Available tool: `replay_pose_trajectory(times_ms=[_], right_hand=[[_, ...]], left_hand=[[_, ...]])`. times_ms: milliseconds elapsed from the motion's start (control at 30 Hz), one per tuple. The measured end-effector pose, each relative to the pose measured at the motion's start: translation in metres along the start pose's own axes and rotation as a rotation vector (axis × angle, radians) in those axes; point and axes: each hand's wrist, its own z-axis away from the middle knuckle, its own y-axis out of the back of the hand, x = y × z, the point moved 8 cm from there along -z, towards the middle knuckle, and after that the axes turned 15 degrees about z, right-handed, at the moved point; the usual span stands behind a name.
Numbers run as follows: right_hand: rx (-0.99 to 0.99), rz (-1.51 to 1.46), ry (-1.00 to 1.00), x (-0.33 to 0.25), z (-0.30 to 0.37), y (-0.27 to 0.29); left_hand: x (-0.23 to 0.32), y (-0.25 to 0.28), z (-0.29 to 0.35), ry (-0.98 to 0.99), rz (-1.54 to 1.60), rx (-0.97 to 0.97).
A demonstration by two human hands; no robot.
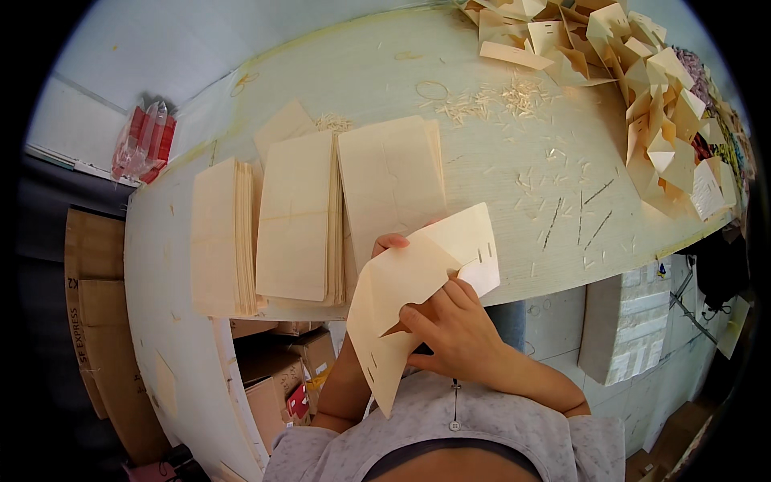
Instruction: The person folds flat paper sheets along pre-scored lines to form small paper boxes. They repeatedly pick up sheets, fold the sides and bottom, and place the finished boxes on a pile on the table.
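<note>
Grey shirt (514, 410) is before the table (482, 161), over whose near edge the left hand (391, 243), partly hidden, grips the slotted cream card (405, 281) while the right hand (454, 329) pinches its cut edge, apparently folding, so next move seems to need steady creasing.

Dark capital letters (75, 339) — sideways — on the tall brown cardboard (98, 247) at far left
</note>
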Motion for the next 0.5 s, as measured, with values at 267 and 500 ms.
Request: replay_pose_trajectory(times_ms=[267,500], right_hand=[[0.006,0.131,-0.097,-0.0036,0.0063,0.0067],[-0.092,0.196,-0.171,-0.0019,0.0098,0.0007]], left_hand=[[-0.0010,-0.0090,-0.0001,0.019,-0.023,-0.020],[-0.0001,-0.0055,0.0027,0.033,-0.214,-0.067]])
